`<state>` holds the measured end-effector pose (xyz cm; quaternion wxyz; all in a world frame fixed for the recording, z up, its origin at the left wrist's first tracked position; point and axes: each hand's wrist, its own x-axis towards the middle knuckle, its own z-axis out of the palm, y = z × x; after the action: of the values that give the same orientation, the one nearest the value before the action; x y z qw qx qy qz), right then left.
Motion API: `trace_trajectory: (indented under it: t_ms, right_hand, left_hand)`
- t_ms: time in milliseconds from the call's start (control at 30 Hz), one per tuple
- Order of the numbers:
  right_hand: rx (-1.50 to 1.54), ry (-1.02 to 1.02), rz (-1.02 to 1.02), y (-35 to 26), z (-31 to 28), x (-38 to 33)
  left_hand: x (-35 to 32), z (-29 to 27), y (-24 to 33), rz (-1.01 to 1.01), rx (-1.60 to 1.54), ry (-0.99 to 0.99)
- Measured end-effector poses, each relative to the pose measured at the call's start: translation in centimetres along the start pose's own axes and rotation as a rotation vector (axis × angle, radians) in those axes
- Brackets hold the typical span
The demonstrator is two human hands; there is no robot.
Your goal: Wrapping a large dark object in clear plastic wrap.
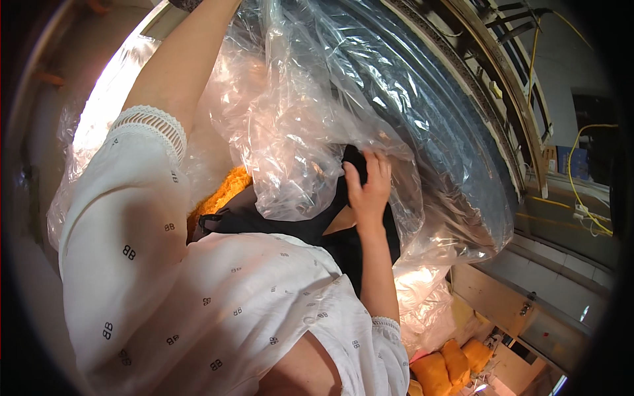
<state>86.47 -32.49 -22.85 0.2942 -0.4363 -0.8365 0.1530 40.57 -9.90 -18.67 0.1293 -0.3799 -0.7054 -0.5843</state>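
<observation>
Dim, cluttered room shows only in patches, since the lens's black rim swallows the corners and straight edges bend near it. At two o'clock a curved frame (517, 99) sweeps past in pale rails; at three a thin yellow cable (581, 128) loops near the rim, and what it runs to is hard to make out. Brown panels (489, 297) with a smooth face stand at four o'clock, and plump orange bundles (432, 373) lie near five, their lower parts cut off by the edge. Clear plastic film (297, 132) fills the middle and runs up to twelve o'clock, crumpled, glossy and full of sharp folds, glaring white toward ten. Beneath it, blurred by the creases, are pinkish shapes that cannot be told; a shaggy orange cloth (228, 191) shows at nine. Smooth black cloth (304, 228) lies under the film's lower edge, partly covered by it. Just off centre toward three o'clock, the right hand (371, 188) rests on the black cloth beside the film, fingers loosely bent and thumb spread apart from them. Toward eleven the left arm (178, 72) leaves the top edge, its hand cut off, so its grip cannot be told. White blouse (158, 284), thin and dark-printed, with openwork cuffs, spans six to nine.
</observation>
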Motion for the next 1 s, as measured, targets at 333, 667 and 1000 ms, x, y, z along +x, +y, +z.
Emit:
trace_trajectory:
  t_ms: [333,667,1000]
  right_hand:
    - [-0.417,-0.031,-0.015,-0.4,1.3,3.9]
    - [1.272,0.575,0.601,5.1,-15.9,2.2]
    - [0.287,-0.021,0.598,-3.4,-3.9,-3.9]
  left_hand:
    - [-0.6,0.5,0.4,-0.071,-0.043,-0.031]
    - [-1.2,0.0,0.6,0.009,-0.079,-0.104]
    - [1.1,0.0,-2.4,0.079,-0.012,-0.174]
